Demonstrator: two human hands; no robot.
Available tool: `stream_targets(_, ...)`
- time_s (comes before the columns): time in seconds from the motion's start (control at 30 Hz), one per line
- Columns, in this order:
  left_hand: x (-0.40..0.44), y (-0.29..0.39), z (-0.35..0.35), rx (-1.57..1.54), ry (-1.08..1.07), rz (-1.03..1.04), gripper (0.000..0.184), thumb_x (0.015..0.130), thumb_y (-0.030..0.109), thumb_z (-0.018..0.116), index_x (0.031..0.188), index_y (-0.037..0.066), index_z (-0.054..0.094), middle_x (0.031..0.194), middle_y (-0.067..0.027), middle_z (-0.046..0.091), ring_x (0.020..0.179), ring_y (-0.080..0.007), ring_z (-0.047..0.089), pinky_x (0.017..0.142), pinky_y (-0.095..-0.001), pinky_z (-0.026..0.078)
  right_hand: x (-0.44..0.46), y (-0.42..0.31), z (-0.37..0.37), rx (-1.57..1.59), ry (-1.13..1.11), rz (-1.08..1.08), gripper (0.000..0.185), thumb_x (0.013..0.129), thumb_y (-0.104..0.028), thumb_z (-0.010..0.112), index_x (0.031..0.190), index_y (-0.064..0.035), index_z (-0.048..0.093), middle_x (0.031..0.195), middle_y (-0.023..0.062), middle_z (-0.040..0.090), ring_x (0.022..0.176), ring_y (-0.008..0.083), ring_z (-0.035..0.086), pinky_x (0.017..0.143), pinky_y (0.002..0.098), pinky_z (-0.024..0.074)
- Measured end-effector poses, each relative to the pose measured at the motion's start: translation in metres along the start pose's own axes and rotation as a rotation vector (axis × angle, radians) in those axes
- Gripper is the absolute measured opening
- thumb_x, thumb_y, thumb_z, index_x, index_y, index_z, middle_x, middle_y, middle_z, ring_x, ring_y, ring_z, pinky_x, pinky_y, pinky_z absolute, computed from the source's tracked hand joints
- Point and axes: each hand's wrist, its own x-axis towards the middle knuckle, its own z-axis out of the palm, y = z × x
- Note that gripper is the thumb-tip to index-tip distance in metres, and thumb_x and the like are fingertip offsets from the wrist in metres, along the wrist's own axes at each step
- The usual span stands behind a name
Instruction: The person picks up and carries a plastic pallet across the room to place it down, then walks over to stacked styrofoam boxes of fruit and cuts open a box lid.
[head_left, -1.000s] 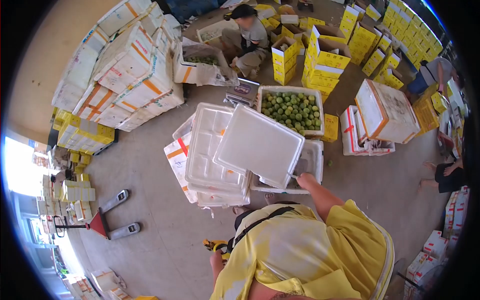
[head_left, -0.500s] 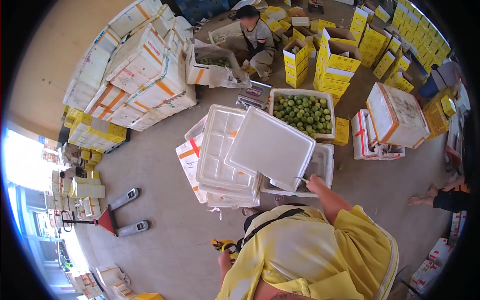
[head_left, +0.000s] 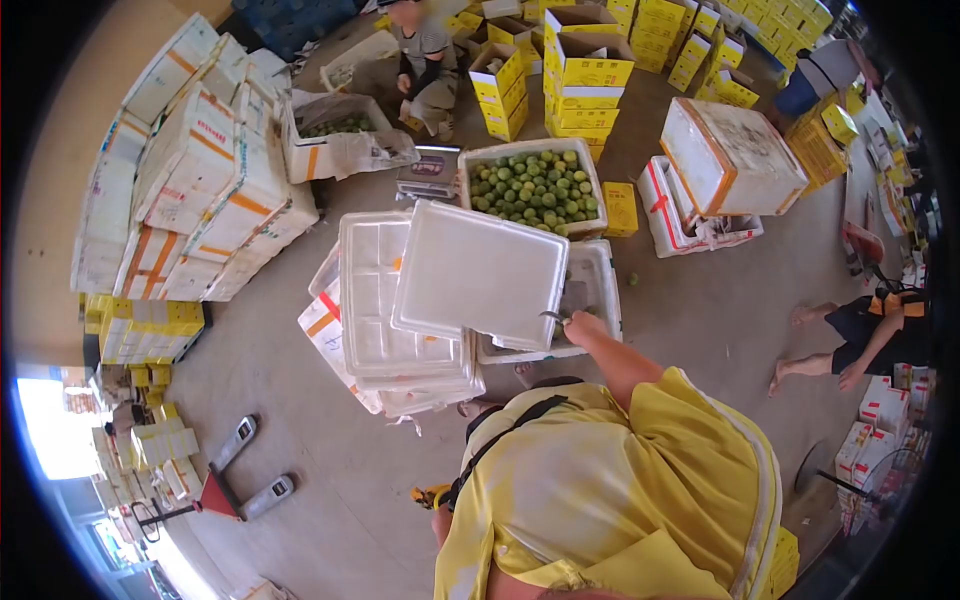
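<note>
My right hand [head_left: 584, 329] is closed round a small curved metal tool [head_left: 553, 316], over the edge of an open white foam box [head_left: 606, 280]. A white foam lid [head_left: 482, 275] lies tilted across that box and a stack of other lids [head_left: 372, 295]. Low beside my body, my left hand [head_left: 441, 521] is closed on a yellow and black object [head_left: 430, 496], partly hidden by my shirt. Behind the lid stands a foam box full of green round fruit [head_left: 532, 190].
Foam boxes [head_left: 205, 180] are piled at the left, above a red pallet jack [head_left: 218, 496]. Yellow cartons [head_left: 585, 75] stand at the back. One person [head_left: 425, 60] sits near them; another [head_left: 870, 335] is at the right. A large foam box [head_left: 735, 158] sits right of the fruit.
The view has shifted, so the boxes appear further left and higher. More of the person at the right shows. Both hands keep hold of their objects, and the tilted lid still rests on the stack.
</note>
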Motion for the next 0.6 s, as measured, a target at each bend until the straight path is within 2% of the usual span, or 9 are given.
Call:
stream_targets(0.1,-0.01,0.013,-0.014,0.082,0.002,0.001,0.033,0.079,0.035,0.057,0.098,0.01,0.064,0.093,-0.0209,0.064,0.091,-0.0405,0.06,0.075,-0.0455,0.047,0.005,0.012,0.012,0.049,0.028,0.016,0.034,0.084,-0.024,0.051,0.108,0.0012,0.05,0.101,0.0244,0.062,0.096,0.0394,0.06,0.081,0.0486,0.0479)
stream_targets(0.23,-0.032,0.043,-0.047,0.029,0.076,0.092,0.032,0.076,0.033,0.062,0.097,0.01,0.065,0.092,-0.0198,0.065,0.088,-0.0397,0.061,0.073,-0.0433,0.049,0.019,0.042,0.045,0.119,0.11,0.009,0.033,0.084,-0.026,0.055,0.101,-0.0004,0.043,0.09,0.0268,0.062,0.087,0.0441,0.06,0.075,0.0517,0.0481)
stream_targets(0.27,-0.023,0.039,-0.045,-0.029,0.102,0.033,0.029,0.075,0.029,0.062,0.098,0.01,0.065,0.091,-0.0207,0.065,0.085,-0.0358,0.064,0.072,-0.0413,0.05,0.024,0.049,0.048,0.126,0.143,-0.026,0.033,0.084,-0.025,0.057,0.101,-0.0012,0.042,0.09,0.0267,0.062,0.086,0.0444,0.061,0.074,0.052,0.0481)
stream_targets(0.33,0.003,0.027,-0.027,-0.383,0.162,-0.203,0.03,0.074,0.025,0.063,0.095,0.004,0.064,0.087,-0.0187,0.066,0.081,-0.0328,0.065,0.067,-0.0416,0.051,0.03,0.057,0.052,0.195,0.124,0.026,0.034,0.082,-0.025,0.059,0.101,-0.0029,0.041,0.09,0.0269,0.062,0.086,0.045,0.06,0.074,0.0527,0.0475)
stream_targets(0.37,0.013,0.042,-0.035,-0.986,0.099,-0.69,0.033,0.071,0.024,0.063,0.09,-0.003,0.063,0.084,-0.0168,0.065,0.072,-0.0302,0.066,0.059,-0.0405,0.05,0.021,0.052,0.042,0.176,0.132,0.026,0.033,0.083,-0.024,0.057,0.103,-0.0031,0.041,0.094,0.0257,0.062,0.089,0.0435,0.06,0.076,0.0518,0.0475)
stream_targets(0.43,-0.006,0.059,-0.053,-0.434,0.114,-0.162,0.038,0.068,0.026,0.064,0.088,-0.006,0.062,0.083,-0.0156,0.064,0.062,-0.0302,0.065,0.053,-0.0393,0.049,0.009,0.052,0.03,0.133,0.189,0.004,0.036,0.082,-0.027,0.06,0.102,-0.0043,0.041,0.096,0.0225,0.063,0.092,0.0421,0.06,0.076,0.0493,0.0477)
stream_targets(0.47,0.006,0.048,-0.048,-0.501,0.144,-0.115,0.041,0.069,0.029,0.063,0.091,-0.006,0.062,0.082,-0.0157,0.064,0.054,-0.0274,0.063,0.051,-0.0386,0.048,0.012,0.052,0.027,0.128,0.191,-0.006,0.036,0.082,-0.027,0.06,0.102,-0.0043,0.041,0.096,0.0225,0.063,0.092,0.0421,0.06,0.076,0.0493,0.0477)
stream_targets(0.53,0.044,0.057,-0.059,-0.68,0.086,-0.501,0.035,0.074,0.029,0.06,0.095,0.001,0.064,0.082,-0.0149,0.066,0.063,-0.028,0.065,0.058,-0.0408,0.05,0.01,0.048,0.025,0.347,0.277,-0.037,0.042,0.081,-0.031,0.063,0.104,-0.0046,0.04,0.094,0.0212,0.063,0.09,0.0434,0.059,0.074,0.0482,0.0471)
stream_targets(0.6,0.088,0.049,-0.062,-0.163,0.169,-0.118,0.024,0.08,0.026,0.056,0.095,0.011,0.066,0.084,-0.0138,0.066,0.074,-0.0294,0.064,0.065,-0.0423,0.049,0.022,0.038,0.032,0.486,0.368,-0.084,0.041,0.078,-0.026,0.066,0.104,-0.0026,0.044,0.092,0.0191,0.063,0.085,0.0418,0.061,0.07,0.0479,0.0462)
